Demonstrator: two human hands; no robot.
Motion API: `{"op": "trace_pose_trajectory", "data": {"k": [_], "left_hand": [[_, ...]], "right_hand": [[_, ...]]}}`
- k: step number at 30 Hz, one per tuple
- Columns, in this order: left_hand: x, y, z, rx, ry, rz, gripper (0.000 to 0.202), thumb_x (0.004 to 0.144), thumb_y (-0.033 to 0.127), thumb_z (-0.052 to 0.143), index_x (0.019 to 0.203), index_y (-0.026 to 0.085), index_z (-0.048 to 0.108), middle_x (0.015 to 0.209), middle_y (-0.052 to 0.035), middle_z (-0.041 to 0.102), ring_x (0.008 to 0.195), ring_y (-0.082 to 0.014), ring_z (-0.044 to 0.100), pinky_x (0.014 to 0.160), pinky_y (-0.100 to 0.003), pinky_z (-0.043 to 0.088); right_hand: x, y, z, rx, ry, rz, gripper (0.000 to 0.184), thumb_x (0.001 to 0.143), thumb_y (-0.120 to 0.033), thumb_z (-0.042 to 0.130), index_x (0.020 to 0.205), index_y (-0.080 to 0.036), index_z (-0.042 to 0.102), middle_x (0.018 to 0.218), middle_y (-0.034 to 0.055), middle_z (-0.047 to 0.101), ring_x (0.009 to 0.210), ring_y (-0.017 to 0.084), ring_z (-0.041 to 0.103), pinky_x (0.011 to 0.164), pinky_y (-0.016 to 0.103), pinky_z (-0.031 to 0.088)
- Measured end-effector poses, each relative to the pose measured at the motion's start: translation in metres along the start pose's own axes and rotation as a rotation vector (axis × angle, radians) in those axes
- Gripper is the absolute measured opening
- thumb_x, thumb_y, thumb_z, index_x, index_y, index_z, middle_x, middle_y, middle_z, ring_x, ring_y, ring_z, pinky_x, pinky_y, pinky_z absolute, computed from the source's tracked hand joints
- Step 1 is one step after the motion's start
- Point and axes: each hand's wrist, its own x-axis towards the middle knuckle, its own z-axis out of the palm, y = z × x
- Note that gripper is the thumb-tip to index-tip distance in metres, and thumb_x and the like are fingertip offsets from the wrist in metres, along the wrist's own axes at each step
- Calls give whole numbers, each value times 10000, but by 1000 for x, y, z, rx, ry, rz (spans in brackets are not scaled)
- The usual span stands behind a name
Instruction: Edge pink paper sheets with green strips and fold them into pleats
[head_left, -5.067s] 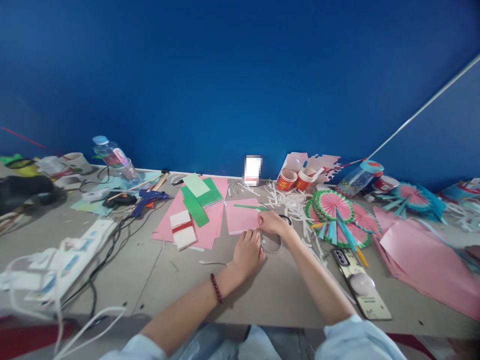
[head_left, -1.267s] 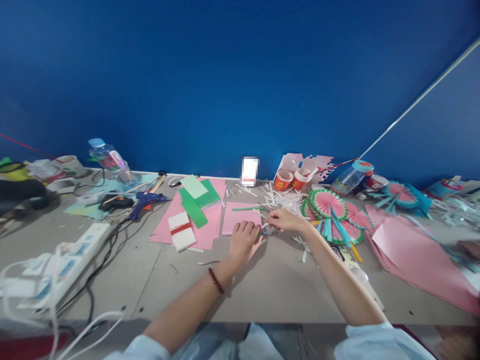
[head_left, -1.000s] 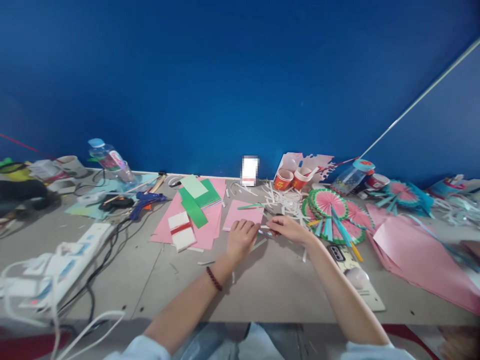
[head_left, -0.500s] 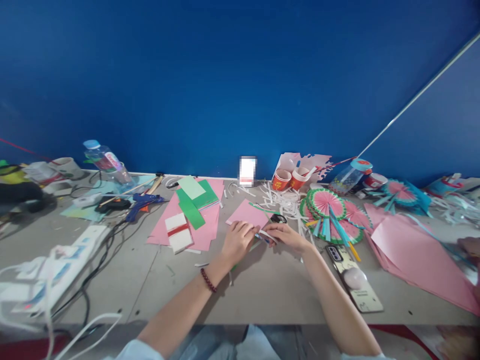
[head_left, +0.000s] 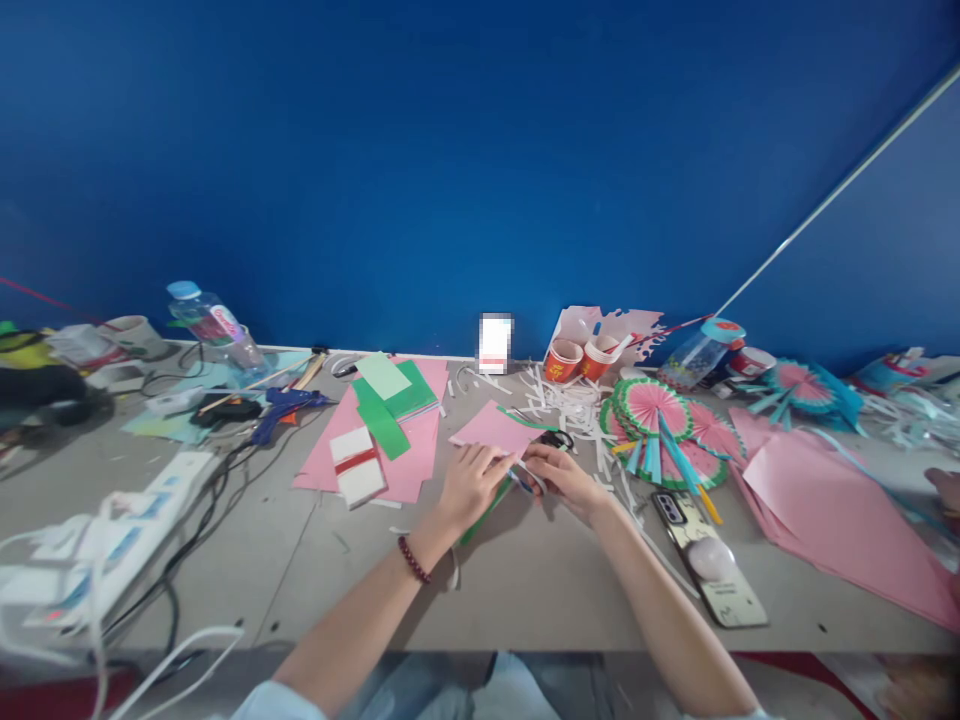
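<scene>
Head: left hand (head_left: 469, 485) pinches strip (head_left: 486, 508); cups (head_left: 564, 361) hold scraps (head_left: 619, 346).

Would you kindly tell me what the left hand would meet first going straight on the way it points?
Probably the pink sheet just beyond the left hand, which grips a green strip; the scissors lie farther on. Depth is unclear.

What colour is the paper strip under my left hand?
Green. The paper strip sticks out from beneath the left hand, seen best in the head view.
</scene>
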Motion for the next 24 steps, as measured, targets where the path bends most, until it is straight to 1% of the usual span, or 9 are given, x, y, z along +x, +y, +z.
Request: {"op": "trace_pose_trajectory", "data": {"k": [3,6,9,11,13,15,18,21,24], "left_hand": [[-1,1,1,-52,10,-44,279,927,178,454,1141,222,628,840,-60,638,785,-179,582,695,-306,458],[-3,2,4,-159,56,-158,270,922,182,461,1145,221,608,851,-54,654,813,-183,605,719,-307,479],[-3,4,6,-332,111,-356,254,908,203,479,1148,220,561,966,-56,658,873,-172,621,761,-298,495],[-1,6,6,-460,157,-488,220,881,219,508,1098,209,540,991,-55,640,885,-165,618,767,-290,498],[2,7,6,-601,210,-621,159,852,233,525,1007,198,528,936,-42,619,843,-155,609,720,-269,496],[5,8,6,-743,228,-746,95,848,275,525,893,192,525,837,-18,598,768,-140,595,663,-243,480],[8,8,8,-932,139,-860,206,842,381,546,814,177,560,763,-16,607,731,-147,593,669,-250,470],[9,10,11,-1094,31,-890,313,800,443,600,927,158,633,824,-57,661,784,-187,614,694,-275,475],[9,14,12,-1142,3,-915,385,798,493,591,915,134,667,762,-51,656,679,-160,574,601,-247,440]], "right_hand": [[-1,0,4,44,-2,-32,427,689,-435,736,996,-179,583,569,-66,518,457,83,485,416,222,485],[0,3,9,78,-19,-72,431,691,-404,744,1025,-194,570,595,-68,528,467,83,488,446,232,493],[2,8,11,86,-14,-120,377,694,-392,749,953,-198,556,623,-61,554,501,88,523,504,235,488],[4,12,12,74,1,-143,360,701,-404,745,911,-197,538,633,-54,570,517,92,542,523,229,469],[6,16,12,59,10,-152,373,701,-423,742,908,-199,527,643,-50,578,530,97,551,527,224,448],[7,18,13,47,15,-151,395,690,-440,746,915,-206,522,652,-49,577,538,101,550,526,224,434],[10,19,16,25,47,-160,419,667,-467,755,912,-216,526,680,-42,582,573,111,553,547,231,434],[11,18,19,-11,66,-191,458,640,-471,770,955,-222,550,789,-6,625,705,141,591,650,258,466],[11,18,19,-68,67,-221,431,678,-492,728,972,-216,576,845,17,638,776,158,597,701,273,471]]}}
